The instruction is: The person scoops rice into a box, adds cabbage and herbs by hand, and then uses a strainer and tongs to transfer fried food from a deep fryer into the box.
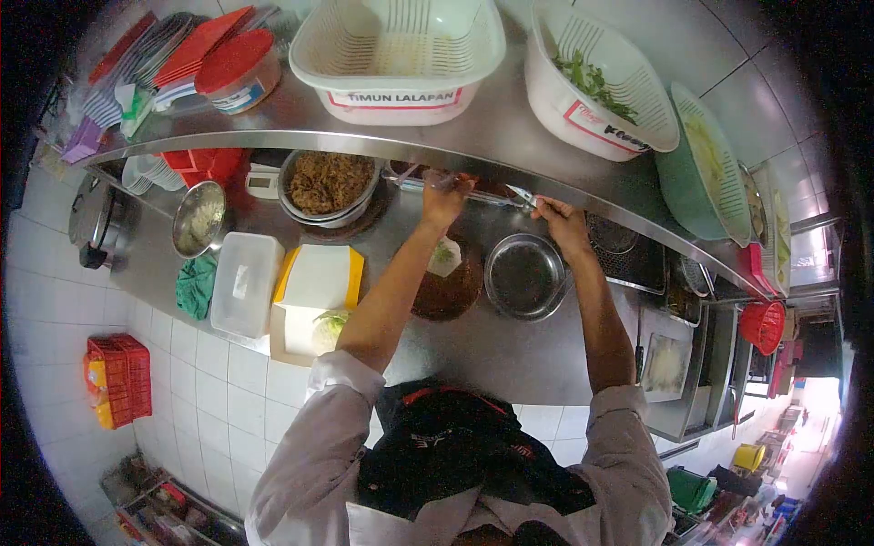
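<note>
Both hands reach under the front edge of the upper shelf. My right hand point(562, 218) is closed on a silvery metal utensil point(522, 195), which points left over a shallow metal tray point(496, 188) with dark red contents. At the tray's left part is my left hand point(444, 202), its fingers bent together; I cannot tell what they hold. Below the hands, a brown round board point(452, 296) carries a small white piece with green bits point(445, 257). Beside it sits a round metal pan point(525, 278).
A bowl of brown shredded food point(330, 185) stands left of my left hand. Nearer me are an open yellow-and-white takeaway box point(314, 278) and a clear plastic container point(246, 284). White baskets point(398, 100) line the shelf point(492, 146) above. A dark wire rack point(628, 259) lies right.
</note>
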Available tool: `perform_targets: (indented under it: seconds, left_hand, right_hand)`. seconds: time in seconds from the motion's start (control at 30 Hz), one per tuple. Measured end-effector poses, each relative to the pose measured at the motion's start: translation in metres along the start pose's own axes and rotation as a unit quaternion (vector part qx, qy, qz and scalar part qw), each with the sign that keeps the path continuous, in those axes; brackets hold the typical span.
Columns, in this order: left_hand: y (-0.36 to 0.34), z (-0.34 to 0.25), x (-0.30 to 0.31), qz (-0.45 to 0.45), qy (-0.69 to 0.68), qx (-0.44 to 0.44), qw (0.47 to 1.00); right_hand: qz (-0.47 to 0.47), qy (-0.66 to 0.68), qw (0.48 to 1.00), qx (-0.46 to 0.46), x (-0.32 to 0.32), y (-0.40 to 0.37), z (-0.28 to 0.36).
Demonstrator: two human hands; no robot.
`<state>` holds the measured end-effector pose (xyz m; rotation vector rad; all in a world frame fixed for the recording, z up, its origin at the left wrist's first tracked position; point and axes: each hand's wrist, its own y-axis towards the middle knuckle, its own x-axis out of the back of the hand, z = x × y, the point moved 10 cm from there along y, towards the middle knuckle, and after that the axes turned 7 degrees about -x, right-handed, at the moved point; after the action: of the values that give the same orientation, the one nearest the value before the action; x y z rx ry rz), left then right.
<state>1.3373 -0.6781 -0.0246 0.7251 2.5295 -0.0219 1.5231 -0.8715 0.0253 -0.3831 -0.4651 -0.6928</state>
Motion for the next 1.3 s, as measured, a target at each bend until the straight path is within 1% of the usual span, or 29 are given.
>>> perform_targets:
  seconds: [0.03,0.1,0.2,0.27,0.3,0.33,0.37,0.4,0.43,0.5,0.6,0.7,0.73,0.8,0.87,0.9,1.0,1.1,1.2,1.3]
  left_hand:
    - [-0.001,0.000,0.001,-0.009,-0.011,-0.002,1.000]
    - [-0.003,0.000,0.002,-0.025,-0.033,-0.006,0.999]
    - [-0.006,-0.004,0.010,-0.033,0.016,0.001,0.999]
    - [-0.003,0.013,0.022,-0.013,-0.047,-0.063,0.997]
    - [-0.002,0.017,0.028,-0.004,-0.077,-0.095,0.992]
    - [-0.006,0.006,0.026,0.004,-0.085,-0.102,0.991]
    - [-0.016,-0.005,0.024,0.012,-0.092,-0.110,0.990]
    - [-0.026,-0.019,0.021,0.020,-0.099,-0.117,0.988]
    - [-0.034,-0.028,0.022,0.009,-0.070,-0.109,0.992]
    - [-0.052,-0.047,0.028,-0.014,-0.012,-0.092,0.996]
    - [-0.076,-0.062,0.033,-0.015,-0.007,-0.060,0.998]
    - [-0.115,-0.081,0.032,0.020,0.011,-0.014,1.000]
    - [-0.124,-0.090,0.033,0.006,0.004,-0.024,1.000]
    - [-0.143,-0.105,0.040,-0.029,-0.010,-0.041,0.999]
    - [-0.147,-0.098,0.056,-0.050,0.016,-0.070,0.996]
    - [-0.151,-0.104,0.059,-0.060,0.031,-0.081,0.994]
    - [-0.152,-0.108,0.063,-0.073,0.006,-0.031,0.997]
    - [-0.143,-0.095,0.078,-0.102,0.107,-0.005,0.989]
    - [-0.138,-0.088,0.058,-0.052,-0.010,0.010,0.999]
    - [-0.138,-0.076,0.067,-0.081,0.086,0.028,0.993]
  right_hand:
    - [-0.003,0.007,1.000,0.001,0.000,-0.003,0.006]
    - [0.001,0.020,0.999,-0.042,0.005,-0.013,0.013]
    - [-0.027,-0.045,0.993,-0.103,0.017,-0.011,0.013]
    - [-0.069,-0.157,0.985,-0.012,0.014,0.018,0.002]
    - [-0.076,-0.223,0.972,0.011,0.008,0.020,0.007]
    - [-0.086,-0.288,0.953,0.034,0.001,0.016,0.025]
    - [-0.082,-0.363,0.928,0.033,-0.013,0.014,0.037]
    - [-0.068,-0.395,0.915,0.034,-0.023,0.012,0.044]
    - [-0.054,-0.427,0.902,0.036,-0.034,0.010,0.051]
    - [-0.004,-0.410,0.911,0.044,-0.058,0.016,0.044]
    - [-0.007,-0.417,0.896,0.155,-0.079,0.023,0.040]
    - [-0.059,-0.420,0.899,0.111,-0.073,0.008,0.051]
    - [-0.075,-0.427,0.893,0.120,-0.068,0.002,0.060]
    - [-0.101,-0.442,0.880,0.140,-0.065,-0.011,0.075]
    - [-0.112,-0.437,0.875,0.175,-0.064,-0.007,0.073]
    - [-0.116,-0.433,0.874,0.189,-0.063,-0.012,0.073]
    - [-0.193,-0.373,0.868,0.263,-0.046,-0.034,0.090]
    - [-0.113,-0.393,0.898,0.165,-0.046,-0.023,0.069]
    - [-0.098,-0.408,0.897,0.141,-0.050,-0.010,0.059]
    - [-0.073,-0.391,0.913,0.089,-0.057,-0.013,0.071]
